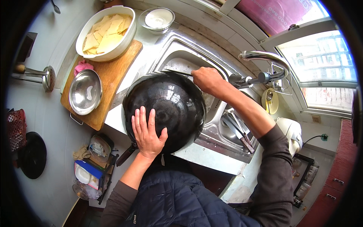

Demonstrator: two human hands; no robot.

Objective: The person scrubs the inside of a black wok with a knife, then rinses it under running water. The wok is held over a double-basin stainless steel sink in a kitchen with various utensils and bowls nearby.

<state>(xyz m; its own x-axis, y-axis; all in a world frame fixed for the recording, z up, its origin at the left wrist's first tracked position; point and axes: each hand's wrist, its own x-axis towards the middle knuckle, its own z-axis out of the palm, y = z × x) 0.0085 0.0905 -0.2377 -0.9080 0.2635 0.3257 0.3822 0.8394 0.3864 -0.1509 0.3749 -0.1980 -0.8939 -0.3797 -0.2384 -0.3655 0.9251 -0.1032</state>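
Observation:
A black wok (175, 110) is tipped with its rounded, wet-looking underside facing me, over the near side of the sink. My left hand (147, 133) lies flat against that underside, fingers slightly spread. Its long dark handle (125, 155) sticks out at the lower left, below my left wrist. My right hand (208, 79) is closed at the wok's far right edge, opposite the long handle; the part inside the fist is hidden. Behind the wok shows the stainless steel sink basin (184, 61), partly covered by it.
On a wooden cutting board (113, 82) stand a white dish (82, 31) of yellow sheets and a metal bowl (85, 92). Glass bowl (157, 21) behind. A faucet (266, 56) arches at right; knives (238, 130) lie in the smaller basin. An electric kettle (289, 136) stands beyond my right arm.

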